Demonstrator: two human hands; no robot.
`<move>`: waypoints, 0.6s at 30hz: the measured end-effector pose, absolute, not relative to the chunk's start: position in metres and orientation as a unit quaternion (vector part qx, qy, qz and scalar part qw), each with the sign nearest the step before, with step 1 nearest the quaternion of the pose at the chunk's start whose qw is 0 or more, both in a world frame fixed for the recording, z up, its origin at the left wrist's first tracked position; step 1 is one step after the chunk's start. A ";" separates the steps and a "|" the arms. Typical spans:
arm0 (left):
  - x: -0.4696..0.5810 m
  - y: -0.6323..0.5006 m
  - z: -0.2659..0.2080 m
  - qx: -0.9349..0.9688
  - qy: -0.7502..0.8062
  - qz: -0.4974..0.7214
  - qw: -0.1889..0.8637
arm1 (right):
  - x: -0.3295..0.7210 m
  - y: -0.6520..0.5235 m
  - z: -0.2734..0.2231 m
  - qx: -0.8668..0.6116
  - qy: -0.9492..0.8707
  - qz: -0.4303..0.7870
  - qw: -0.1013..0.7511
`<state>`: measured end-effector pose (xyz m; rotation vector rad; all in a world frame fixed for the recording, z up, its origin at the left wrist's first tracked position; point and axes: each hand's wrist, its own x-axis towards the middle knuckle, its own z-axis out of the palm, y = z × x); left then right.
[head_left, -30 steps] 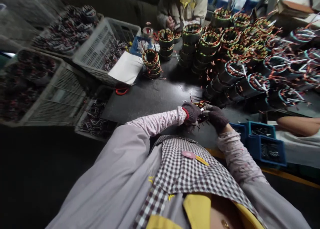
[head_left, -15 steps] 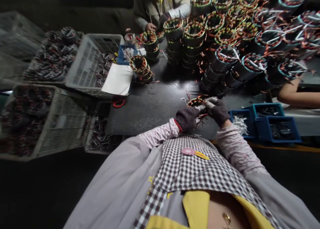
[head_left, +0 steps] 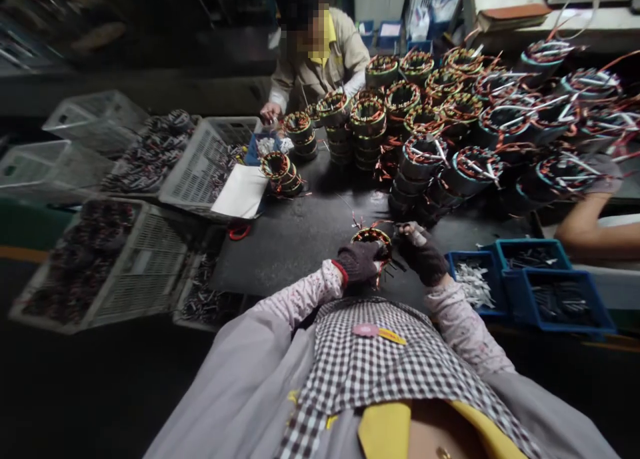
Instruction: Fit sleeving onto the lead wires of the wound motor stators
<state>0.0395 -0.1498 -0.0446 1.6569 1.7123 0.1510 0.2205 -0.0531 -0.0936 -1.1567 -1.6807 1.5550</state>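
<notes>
A wound motor stator [head_left: 371, 235], a ring with copper-coloured windings and loose lead wires, rests on the dark table close to my apron. My left hand [head_left: 361, 261], in a dark knit glove, is closed around its near-left side, fingertips at the rim. Just right of the ring is my right hand [head_left: 423, 251], also gloved, with thumb and fingers pinched together. A thin lead wire runs from the stator's top toward those fingertips. More leads stick out at the ring's front and back.
Stacked stators [head_left: 367, 115] fill the table's back and right. Blue bins [head_left: 565, 302] of small white and dark pieces stand at right. Crates [head_left: 145, 272] of parts line the left, near a white sheet [head_left: 240, 191] and red-handled tool [head_left: 239, 232]. A co-worker [head_left: 345, 42] sits opposite; another person's arm [head_left: 585, 225] shows at right.
The view has tilted up. My right hand has drawn away from the stator to the right, leaving a gap. My left hand stays on the ring.
</notes>
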 end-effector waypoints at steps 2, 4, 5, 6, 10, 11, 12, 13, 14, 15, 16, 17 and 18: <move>0.045 -0.154 -0.044 0.656 0.667 0.044 0.350 | 0.218 -0.062 -0.084 -0.435 -0.568 0.644 0.270; 0.047 -0.160 -0.047 0.660 0.681 0.041 0.315 | 0.211 -0.073 -0.077 -0.418 -0.557 0.672 0.252; 0.047 -0.163 -0.047 0.664 0.687 0.046 0.292 | 0.207 -0.079 -0.075 -0.408 -0.575 0.662 0.253; 0.046 -0.166 -0.048 0.672 0.687 0.051 0.272 | 0.202 -0.084 -0.075 -0.400 -0.598 0.644 0.260; 0.035 -0.180 -0.043 0.716 0.657 0.025 0.235 | 0.189 -0.094 -0.085 -0.419 -0.649 0.570 0.281; 0.032 -0.182 -0.041 0.722 0.651 0.014 0.234 | 0.188 -0.094 -0.088 -0.428 -0.660 0.552 0.276; 0.030 -0.184 -0.039 0.722 0.652 0.009 0.231 | 0.187 -0.094 -0.091 -0.438 -0.675 0.530 0.269; 0.027 -0.184 -0.038 0.721 0.654 0.012 0.229 | 0.187 -0.094 -0.093 -0.446 -0.692 0.504 0.259; 0.025 -0.185 -0.037 0.718 0.657 0.019 0.228 | 0.187 -0.094 -0.095 -0.452 -0.711 0.478 0.248; 0.023 -0.185 -0.037 0.713 0.661 0.029 0.231 | 0.186 -0.095 -0.097 -0.455 -0.729 0.454 0.237; 0.020 -0.185 -0.037 0.704 0.669 0.036 0.236 | 0.185 -0.095 -0.098 -0.457 -0.743 0.434 0.227; 0.018 -0.185 -0.037 0.694 0.675 0.042 0.248 | 0.184 -0.096 -0.100 -0.458 -0.753 0.418 0.219; 0.015 -0.186 -0.037 0.682 0.678 0.052 0.268 | 0.182 -0.098 -0.101 -0.462 -0.760 0.405 0.213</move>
